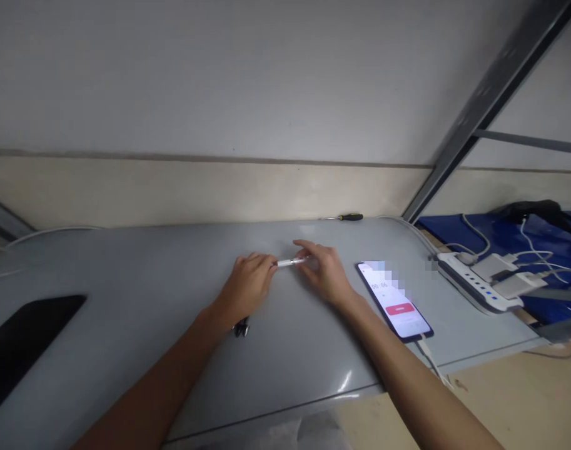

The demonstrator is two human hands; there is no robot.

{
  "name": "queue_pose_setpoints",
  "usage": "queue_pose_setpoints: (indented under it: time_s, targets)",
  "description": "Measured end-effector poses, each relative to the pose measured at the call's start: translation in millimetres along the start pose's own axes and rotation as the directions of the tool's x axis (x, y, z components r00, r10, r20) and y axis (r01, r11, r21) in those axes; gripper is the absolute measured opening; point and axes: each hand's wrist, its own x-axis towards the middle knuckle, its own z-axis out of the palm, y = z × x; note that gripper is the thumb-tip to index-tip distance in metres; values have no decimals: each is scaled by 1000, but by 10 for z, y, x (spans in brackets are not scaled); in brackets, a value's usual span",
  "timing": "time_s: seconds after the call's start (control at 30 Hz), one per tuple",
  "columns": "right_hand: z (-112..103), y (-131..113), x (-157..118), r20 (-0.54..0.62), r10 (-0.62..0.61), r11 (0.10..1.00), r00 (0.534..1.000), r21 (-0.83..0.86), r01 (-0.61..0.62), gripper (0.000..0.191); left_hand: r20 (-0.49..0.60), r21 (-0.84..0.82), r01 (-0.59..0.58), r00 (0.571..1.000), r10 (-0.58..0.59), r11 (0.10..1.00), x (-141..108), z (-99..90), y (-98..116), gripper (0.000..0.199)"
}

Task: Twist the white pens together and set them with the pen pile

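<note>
A slim white pen [285,262] with a clear end is stretched level between my two hands, just above the grey tabletop [139,325]. My left hand [250,281] is closed on its left end, back of the hand upward. At the clear right end, my right hand [323,272] pinches between thumb and fingers, with the index finger reaching out above. Whether that clear part is a separate cap, I cannot tell. Black pen-like pieces [241,327] with shiny tips lie on the table below my left wrist, partly hidden by it.
A lit phone [395,300] showing a timer lies right of my right forearm, its cable plugged in. Beyond it sits a white power strip [477,284] with chargers. A screwdriver [351,217] rests by the wall. A dark flat object [27,344] occupies the left side.
</note>
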Motion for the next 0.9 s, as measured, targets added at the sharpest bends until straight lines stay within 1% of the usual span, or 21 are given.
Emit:
queue_pose_setpoints:
  time_s: [0.07, 0.13, 0.17, 0.23, 0.27, 0.3, 0.33, 0.4, 0.47, 0.53, 0.6, 0.63, 0.7, 0.77, 0.83, 0.9]
  targets:
    - [-17, -28, 7, -16, 39, 994, 999, 98, -38, 21, -1, 5, -25, 1000, 25, 1000, 8, -18, -3, 26]
    - [-51, -58, 13, 32, 94, 977, 995, 188, -99, 10, -6, 4, -55, 998, 55, 998, 14, -47, -10, 26]
    - [-70, -72, 16, 78, 127, 965, 989, 222, -141, 13, -7, -1, -72, 997, 72, 997, 16, -62, -13, 26]
    - [-104, -91, 23, 174, 190, 939, 966, 256, -230, 30, -12, -17, -97, 995, 96, 995, 21, -89, -16, 25]
    - [-117, -95, 26, 209, 212, 929, 955, 259, -263, 38, -17, -29, -104, 994, 104, 994, 23, -99, -17, 25]
    - [-129, -96, 30, 223, 228, 920, 948, 268, -285, 42, -22, -41, -109, 994, 108, 993, 25, -105, -19, 25]
    - [-139, -94, 33, 218, 236, 910, 947, 292, -294, 40, -27, -47, -109, 994, 108, 993, 27, -109, -21, 25]
    - [-155, -81, 37, 179, 236, 879, 955, 379, -289, 29, -34, -52, -96, 995, 95, 994, 30, -110, -29, 25]
    - [-167, -63, 38, 168, 230, 855, 959, 435, -282, 32, -32, -62, -84, 996, 82, 995, 31, -105, -41, 24]
    - [-176, -49, 38, 194, 254, 860, 947, 402, -313, 28, -33, -82, -88, 996, 85, 993, 30, -103, -51, 24]
    - [-186, -45, 41, 229, 297, 870, 927, 335, -361, 40, -27, -96, -99, 995, 96, 991, 28, -105, -57, 24]
    - [-191, -47, 44, 242, 306, 870, 921, 322, -374, 42, -24, -96, -99, 995, 97, 990, 27, -108, -60, 25]
    - [-200, -54, 50, 243, 284, 863, 928, 357, -357, 34, -22, -89, -87, 996, 85, 992, 26, -113, -67, 25]
    - [-206, -61, 54, 240, 251, 855, 938, 399, -331, 34, -23, -85, -75, 997, 74, 994, 27, -115, -72, 25]
    - [-206, -62, 52, 254, 278, 856, 926, 373, -359, 31, -21, -90, -77, 997, 76, 993, 26, -111, -76, 26]
    - [-203, -56, 45, 261, 321, 854, 910, 336, -397, 39, -28, -89, -84, 996, 81, 993, 25, -101, -79, 27]
